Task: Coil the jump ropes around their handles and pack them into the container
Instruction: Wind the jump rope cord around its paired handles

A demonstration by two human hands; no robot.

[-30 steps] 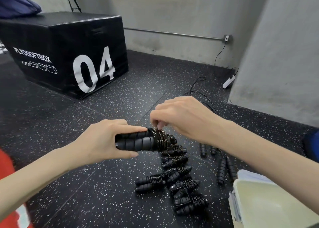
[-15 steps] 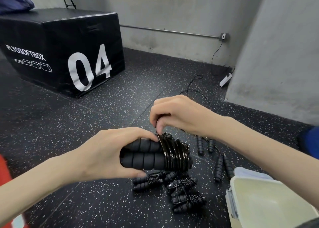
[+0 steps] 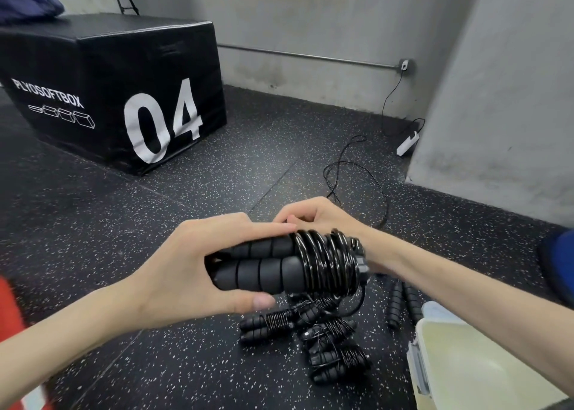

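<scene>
My left hand (image 3: pixel 192 270) grips the two black foam handles of a jump rope (image 3: pixel 264 270), held side by side in mid-air. Glossy black cord is wound in several turns around the handles' right end. My right hand (image 3: pixel 316 218) sits just behind the coil with curled fingers at the cord; its fingertips are hidden by the bundle. On the floor below lie several coiled jump ropes (image 3: pixel 310 332) in a pile. A pale container (image 3: pixel 484 375) stands open at the lower right.
An uncoiled rope's handles (image 3: pixel 403 301) lie beside the container, its cord (image 3: pixel 357 173) looping away over the speckled floor. A black plyo box (image 3: pixel 102 86) marked 04 stands at back left. A white power strip (image 3: pixel 408 142) lies by the grey wall.
The bundle has come up closer to the camera with more cord wound on. My right hand has moved from above the coil to behind it.
</scene>
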